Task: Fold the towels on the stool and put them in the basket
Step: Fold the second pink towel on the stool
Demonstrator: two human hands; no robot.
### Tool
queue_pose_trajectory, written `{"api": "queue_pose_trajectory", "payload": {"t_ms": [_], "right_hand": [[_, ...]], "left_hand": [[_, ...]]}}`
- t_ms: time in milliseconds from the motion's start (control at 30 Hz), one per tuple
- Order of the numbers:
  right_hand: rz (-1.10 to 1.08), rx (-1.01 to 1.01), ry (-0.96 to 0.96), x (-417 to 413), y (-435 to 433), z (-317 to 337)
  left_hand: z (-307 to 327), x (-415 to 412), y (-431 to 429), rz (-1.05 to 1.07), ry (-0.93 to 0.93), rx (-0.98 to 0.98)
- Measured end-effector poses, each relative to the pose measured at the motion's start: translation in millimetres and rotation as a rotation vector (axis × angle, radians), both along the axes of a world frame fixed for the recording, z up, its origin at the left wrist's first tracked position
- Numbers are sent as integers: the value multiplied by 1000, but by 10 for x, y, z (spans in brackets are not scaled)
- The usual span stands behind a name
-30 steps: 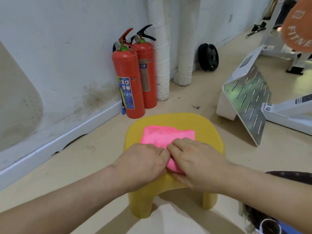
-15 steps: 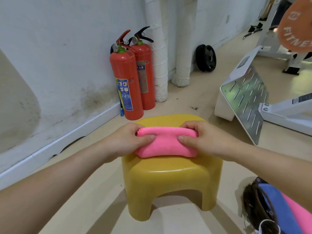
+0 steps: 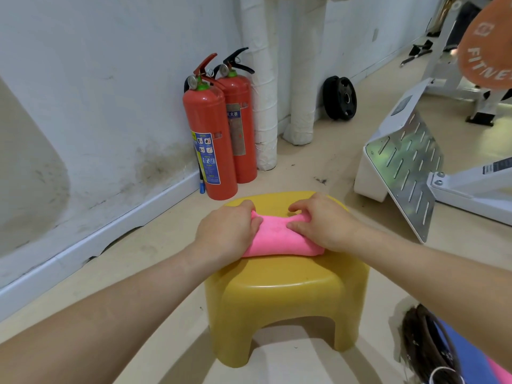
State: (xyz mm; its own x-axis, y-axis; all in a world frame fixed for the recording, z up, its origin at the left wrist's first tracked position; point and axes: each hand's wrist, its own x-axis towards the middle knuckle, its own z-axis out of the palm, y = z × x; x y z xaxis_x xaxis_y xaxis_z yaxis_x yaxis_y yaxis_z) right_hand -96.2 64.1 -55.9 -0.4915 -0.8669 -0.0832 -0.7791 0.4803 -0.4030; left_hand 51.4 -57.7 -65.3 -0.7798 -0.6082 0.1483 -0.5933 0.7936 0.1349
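Two red fire extinguishers (image 3: 214,134) stand against the wall beside a black weight plate (image 3: 339,98).

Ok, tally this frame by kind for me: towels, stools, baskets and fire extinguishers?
Towels: 3, the pink towel on the stool, plus a blue towel and a second pink towel in the basket
Stools: 1
Baskets: 1
Fire extinguishers: 2
Total: 7

Two hands (image 3: 227,234) (image 3: 324,225), one pink towel (image 3: 277,236) on one yellow stool (image 3: 285,289), one dark basket (image 3: 424,345), two red fire extinguishers (image 3: 210,139) (image 3: 242,128), two white wrapped pipes (image 3: 263,79) (image 3: 304,79).
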Motion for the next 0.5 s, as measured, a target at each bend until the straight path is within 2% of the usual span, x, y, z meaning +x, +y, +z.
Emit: {"api": "queue_pose_trajectory", "payload": {"t_ms": [100, 300, 500], "right_hand": [[69, 38, -32, -1, -28, 59], [199, 140, -62, 104, -157, 181], [345, 580, 85, 335, -312, 455]], "left_hand": [[0, 57, -44, -5, -56, -64], [-51, 240, -104, -176, -18, 136], [58, 323, 88, -265, 22, 247]]}}
